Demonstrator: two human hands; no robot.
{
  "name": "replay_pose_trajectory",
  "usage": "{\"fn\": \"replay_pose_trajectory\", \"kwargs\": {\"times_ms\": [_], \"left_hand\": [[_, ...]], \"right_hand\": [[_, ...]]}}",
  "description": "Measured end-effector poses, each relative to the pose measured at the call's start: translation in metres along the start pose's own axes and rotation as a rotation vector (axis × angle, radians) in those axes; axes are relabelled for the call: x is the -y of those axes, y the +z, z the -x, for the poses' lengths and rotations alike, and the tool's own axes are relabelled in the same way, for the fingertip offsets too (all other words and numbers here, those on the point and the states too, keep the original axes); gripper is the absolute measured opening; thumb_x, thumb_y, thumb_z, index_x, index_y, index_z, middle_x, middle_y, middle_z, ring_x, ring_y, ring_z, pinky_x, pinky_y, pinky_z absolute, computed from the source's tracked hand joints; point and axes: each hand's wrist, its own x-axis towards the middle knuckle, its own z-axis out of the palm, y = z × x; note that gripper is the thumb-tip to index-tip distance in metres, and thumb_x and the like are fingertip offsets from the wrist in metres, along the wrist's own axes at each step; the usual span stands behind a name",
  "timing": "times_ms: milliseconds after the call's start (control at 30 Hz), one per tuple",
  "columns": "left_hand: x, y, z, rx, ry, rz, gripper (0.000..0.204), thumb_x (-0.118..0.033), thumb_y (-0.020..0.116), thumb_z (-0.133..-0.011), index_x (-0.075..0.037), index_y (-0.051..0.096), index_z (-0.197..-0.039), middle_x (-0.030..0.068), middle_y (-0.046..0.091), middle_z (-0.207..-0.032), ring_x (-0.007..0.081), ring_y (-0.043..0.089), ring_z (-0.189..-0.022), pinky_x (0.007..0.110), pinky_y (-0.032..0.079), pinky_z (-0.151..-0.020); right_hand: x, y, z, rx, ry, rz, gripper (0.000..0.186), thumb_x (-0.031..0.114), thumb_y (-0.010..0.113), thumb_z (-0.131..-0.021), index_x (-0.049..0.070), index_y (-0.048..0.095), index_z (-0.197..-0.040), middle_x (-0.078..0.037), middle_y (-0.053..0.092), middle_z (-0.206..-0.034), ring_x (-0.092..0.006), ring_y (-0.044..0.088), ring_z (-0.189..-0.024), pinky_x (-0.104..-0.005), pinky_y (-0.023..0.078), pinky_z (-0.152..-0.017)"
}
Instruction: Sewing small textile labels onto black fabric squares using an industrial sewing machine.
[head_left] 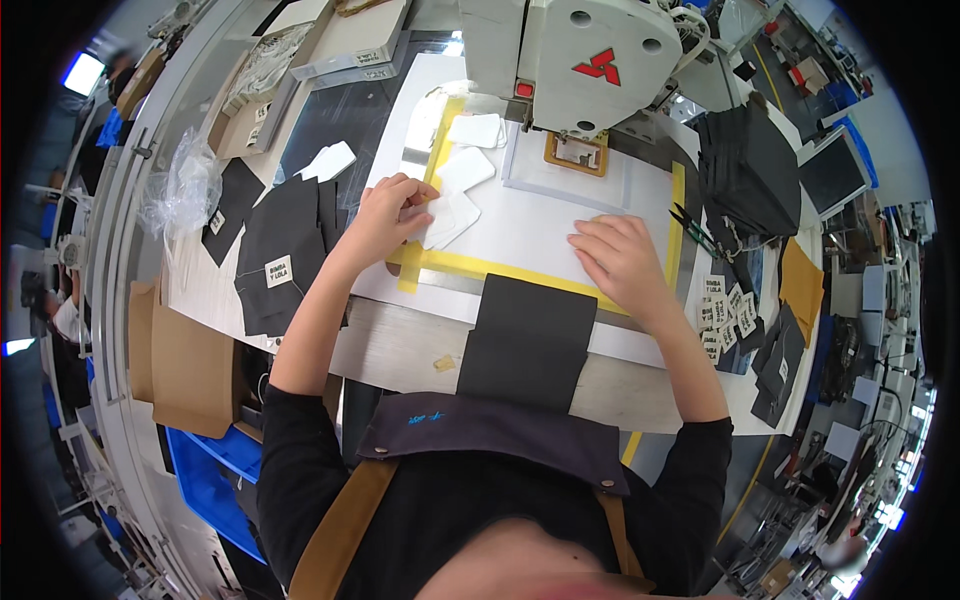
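My left hand (393, 207) is closed in a pinch at the edge of a small white card (453, 222) with rounded corners. More such white cards (467, 170) lie just beyond it on the white work sheet, which has a yellow tape border (500, 271). My right hand (622, 257) rests palm down on the sheet's right part, fingers stretched and holding nothing. Between my forearms, a black rectangular piece (530, 335) overlaps the near tape and extends past the table's front edge. Beyond my hands, a clear plastic plate (530, 170) lies beneath the sewing machine's brass-coloured frame (576, 155).
The white sewing machine head (595, 70) overhangs the far side. Black pieces (282, 240) and a clear plastic bag (185, 185) lie left. At right are snips (692, 228), white labels (727, 312) and a black stack (748, 170). A blue bin (205, 490) stands lower left.
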Motion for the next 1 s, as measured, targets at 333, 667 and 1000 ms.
{"fn": "replay_pose_trajectory", "kwargs": {"times_ms": [333,667,1000], "left_hand": [[-0.014,0.003,0.008,-0.112,-0.125,0.161,0.026,-0.002,0.075,-0.076,0.001,0.070,-0.102,0.0062,0.061,-0.090,0.0156,0.057,-0.074,0.030,0.051,-0.065],[-0.016,0.018,0.018,-0.453,0.241,-0.082,0.010,0.000,0.075,-0.073,-0.006,0.071,-0.080,0.0018,0.064,-0.081,0.0148,0.055,-0.067,0.026,0.044,-0.063],[-0.077,0.036,-0.037,-0.159,0.175,0.253,0.008,-0.001,0.075,-0.077,-0.003,0.069,-0.083,0.0029,0.070,-0.083,0.0106,0.059,-0.062,0.024,0.048,-0.057]], "right_hand": [[0.024,0.044,-0.048,0.068,-0.184,-0.129,0.016,0.011,0.071,-0.080,0.008,0.069,-0.096,-0.003,0.068,-0.105,-0.0207,0.059,-0.101,-0.0366,0.043,-0.088],[0.046,0.042,-0.073,-0.043,0.206,-0.474,0.020,0.016,0.075,-0.080,0.006,0.066,-0.095,-0.004,0.066,-0.095,-0.0215,0.061,-0.076,-0.0300,0.047,-0.066],[0.014,0.029,-0.057,-0.048,0.335,-0.519,0.009,0.004,0.073,-0.080,0.004,0.068,-0.087,-0.005,0.067,-0.084,-0.0151,0.061,-0.067,-0.0289,0.050,-0.062]]}}
